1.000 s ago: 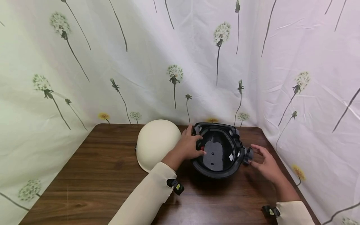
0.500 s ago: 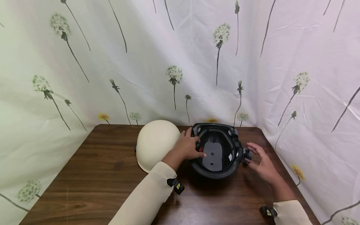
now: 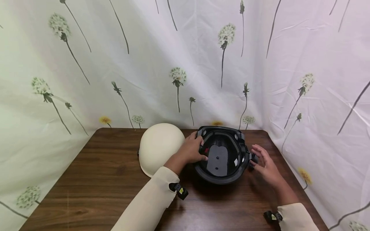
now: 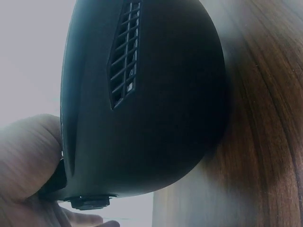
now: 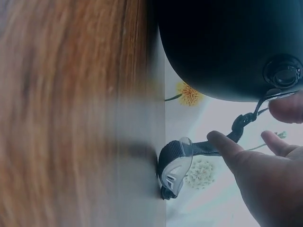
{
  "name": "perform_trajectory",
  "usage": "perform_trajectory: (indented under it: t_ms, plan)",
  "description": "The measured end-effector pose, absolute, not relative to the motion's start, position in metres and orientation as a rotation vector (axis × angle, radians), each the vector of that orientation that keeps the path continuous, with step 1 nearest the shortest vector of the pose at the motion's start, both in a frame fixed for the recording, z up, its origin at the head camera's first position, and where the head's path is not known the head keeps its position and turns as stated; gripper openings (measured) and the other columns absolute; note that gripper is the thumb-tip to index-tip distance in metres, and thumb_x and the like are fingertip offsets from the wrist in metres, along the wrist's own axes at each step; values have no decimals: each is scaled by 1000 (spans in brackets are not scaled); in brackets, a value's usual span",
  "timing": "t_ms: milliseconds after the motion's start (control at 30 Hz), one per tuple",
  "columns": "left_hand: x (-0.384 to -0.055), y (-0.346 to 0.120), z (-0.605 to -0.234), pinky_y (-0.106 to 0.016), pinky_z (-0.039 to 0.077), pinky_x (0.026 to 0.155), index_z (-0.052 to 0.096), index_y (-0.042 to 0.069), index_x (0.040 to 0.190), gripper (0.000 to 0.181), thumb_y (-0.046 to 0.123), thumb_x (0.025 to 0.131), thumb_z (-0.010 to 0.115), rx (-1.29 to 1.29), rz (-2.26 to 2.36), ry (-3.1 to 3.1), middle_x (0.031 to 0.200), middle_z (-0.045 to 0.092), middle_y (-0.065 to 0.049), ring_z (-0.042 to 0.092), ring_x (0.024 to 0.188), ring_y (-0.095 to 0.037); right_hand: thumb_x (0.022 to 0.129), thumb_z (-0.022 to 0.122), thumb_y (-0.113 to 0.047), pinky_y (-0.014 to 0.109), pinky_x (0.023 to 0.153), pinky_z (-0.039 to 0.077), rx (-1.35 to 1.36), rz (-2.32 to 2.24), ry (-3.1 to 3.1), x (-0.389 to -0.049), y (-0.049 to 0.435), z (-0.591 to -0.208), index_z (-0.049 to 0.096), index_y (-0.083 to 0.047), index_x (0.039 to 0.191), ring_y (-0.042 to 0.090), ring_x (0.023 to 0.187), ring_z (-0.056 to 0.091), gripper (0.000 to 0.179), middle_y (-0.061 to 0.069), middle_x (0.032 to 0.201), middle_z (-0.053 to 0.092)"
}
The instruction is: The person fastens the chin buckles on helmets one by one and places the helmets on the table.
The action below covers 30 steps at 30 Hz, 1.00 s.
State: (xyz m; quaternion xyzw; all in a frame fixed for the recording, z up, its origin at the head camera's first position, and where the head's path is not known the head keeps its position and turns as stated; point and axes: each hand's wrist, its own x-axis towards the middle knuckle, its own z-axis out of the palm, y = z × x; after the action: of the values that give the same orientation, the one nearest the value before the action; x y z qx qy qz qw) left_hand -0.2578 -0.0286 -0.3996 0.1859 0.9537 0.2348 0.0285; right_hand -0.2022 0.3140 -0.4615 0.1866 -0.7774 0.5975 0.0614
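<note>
A black helmet (image 3: 221, 179) lies upside down on the table, its padded inside facing up. My left hand (image 3: 189, 151) grips its left rim, thumb at the inner side. The left wrist view shows the outer shell with a meshed vent (image 4: 125, 56). My right hand (image 3: 267, 167) is beside the right rim, fingers apart and loosely bent. In the right wrist view a black strap (image 5: 206, 148) hangs from the shell, with a clear chin cup (image 5: 175, 172) at its lower end. My right index finger touches this strap, and the thumb is near its upper part.
A cream helmet (image 3: 160, 147) sits dome up, left of the black one and behind my left forearm. Brown wooden table (image 3: 95, 179) extends to the left and front. A white cloth (image 3: 144, 64) with dandelion prints hangs behind and at both sides.
My right hand has shifted slightly left, toward the black helmet's right rim, and the strap there shows less. The left hand stays at the left rim, with only a slight shift.
</note>
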Motion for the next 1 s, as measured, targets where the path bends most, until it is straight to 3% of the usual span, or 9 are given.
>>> perform_trajectory:
  t_ms: [100, 333, 500, 567, 667, 800, 833, 900, 1000]
  plan:
    - [-258, -29, -399, -56, 43, 111, 49, 17, 100, 52, 37, 82, 93, 558, 765, 2929, 167, 27, -25, 37, 148, -47, 81, 45, 35, 23, 96, 55, 589, 1808, -2314, -202, 314, -460, 28, 16, 154, -5, 139, 37, 77, 15, 163, 18]
    - [-256, -28, -399, -53, 46, 103, 46, 15, 100, 52, 33, 83, 92, 543, 825, 2910, 169, 23, -24, 38, 148, -46, 81, 53, 36, 30, 84, 61, 534, 1780, -2287, -193, 320, -448, 37, 9, 154, 4, 140, 38, 80, 13, 165, 19]
    - [-256, -27, -399, -51, 46, 97, 45, 15, 99, 51, 29, 84, 91, 558, 882, 2905, 167, 25, -25, 42, 144, -46, 80, 59, 34, 28, 85, 61, 573, 1727, -2309, -192, 319, -445, 37, 11, 154, 2, 139, 40, 80, 21, 165, 18]
    - [-256, -27, -399, -51, 46, 95, 44, 15, 100, 51, 28, 84, 91, 565, 904, 2902, 167, 25, -25, 42, 144, -46, 82, 58, 34, 26, 88, 59, 568, 1745, -2314, -193, 318, -445, 36, 10, 155, 8, 143, 39, 79, 23, 166, 17]
    - [-256, -28, -399, -50, 46, 94, 44, 14, 100, 52, 27, 84, 91, 566, 956, 2890, 167, 24, -24, 43, 143, -44, 86, 48, 32, 23, 95, 56, 542, 1833, -2318, -197, 319, -448, 28, 6, 160, 28, 153, 29, 81, 21, 169, 13]
    - [-255, -29, -399, -49, 45, 94, 43, 13, 100, 53, 25, 84, 92, 559, 1008, 2870, 168, 22, -23, 43, 143, -43, 82, 38, 30, 24, 106, 48, 493, 1893, -2335, -205, 319, -451, 20, 3, 163, 46, 155, 14, 88, 19, 172, 9]
    - [-256, -29, -399, -48, 44, 93, 43, 12, 100, 53, 25, 84, 92, 560, 1010, 2868, 168, 22, -23, 43, 143, -43, 81, 38, 29, 29, 111, 45, 486, 1888, -2336, -206, 320, -452, 20, 3, 163, 47, 155, 13, 88, 19, 172, 8]
    - [-255, -29, -399, -48, 44, 94, 43, 12, 100, 52, 23, 84, 91, 560, 1016, 2867, 168, 22, -23, 44, 143, -43, 79, 39, 28, 27, 112, 43, 474, 1899, -2309, -207, 319, -452, 21, 6, 162, 49, 155, 12, 87, 19, 171, 6]
    - [-256, -29, -399, -48, 45, 96, 43, 11, 101, 52, 21, 84, 91, 560, 1033, 2865, 166, 24, -23, 46, 140, -41, 80, 39, 29, 27, 106, 49, 476, 1937, -2258, -209, 318, -452, 21, 10, 160, 46, 154, 11, 84, 18, 171, 1]
